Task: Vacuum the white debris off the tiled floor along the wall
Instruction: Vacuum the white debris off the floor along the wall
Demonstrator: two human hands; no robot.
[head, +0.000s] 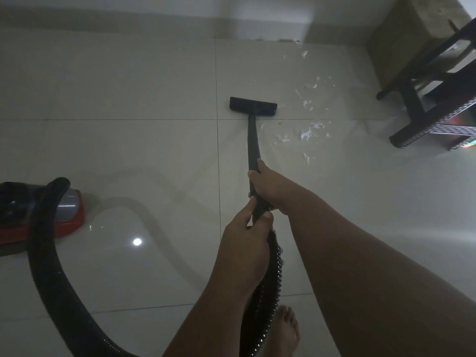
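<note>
A black vacuum wand [253, 140] runs from my hands to a flat black floor head [253, 106] resting on the pale tiled floor [128, 99]. My right hand [268, 185] grips the wand higher up. Just below it, my left hand [244, 243] holds the wand's lower end where the ribbed hose [270, 284] joins. White debris [307, 134] lies scattered to the right of the head, from the wall [154, 11] toward me. The head sits left of the debris, apart from most of it.
The red and grey vacuum body [64, 215] stands at the left, its thick black hose [49, 266] looping along the floor to me. A dark woven stool [432, 99] stands at the right by the wall corner. My bare foot [286, 331] is at the bottom.
</note>
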